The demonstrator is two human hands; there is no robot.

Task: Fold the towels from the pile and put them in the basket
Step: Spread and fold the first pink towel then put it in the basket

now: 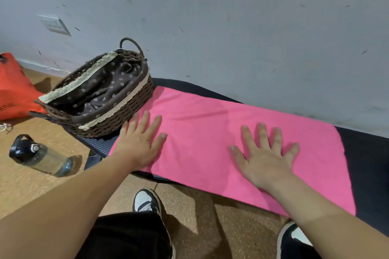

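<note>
A pink towel (pixel 202 130) lies spread flat along a dark bench (pixel 366 162) by the wall. My left hand (pixel 141 143) presses flat on the towel's left end, fingers straight and spread. On the towel's right half my right hand (pixel 265 160) lies flat too, fingers splayed. A brown wicker basket (pixel 117 115) with a dark flowered lining stands at the bench's left end, touching the towel's far left corner. I see only lining cloth inside it.
A grey wall runs right behind the bench. On the cork floor at the left lie a clear water bottle (pixel 40 157) on its side and an orange bag (pixel 14 90). My two shoes (pixel 147 202) stand below the bench edge.
</note>
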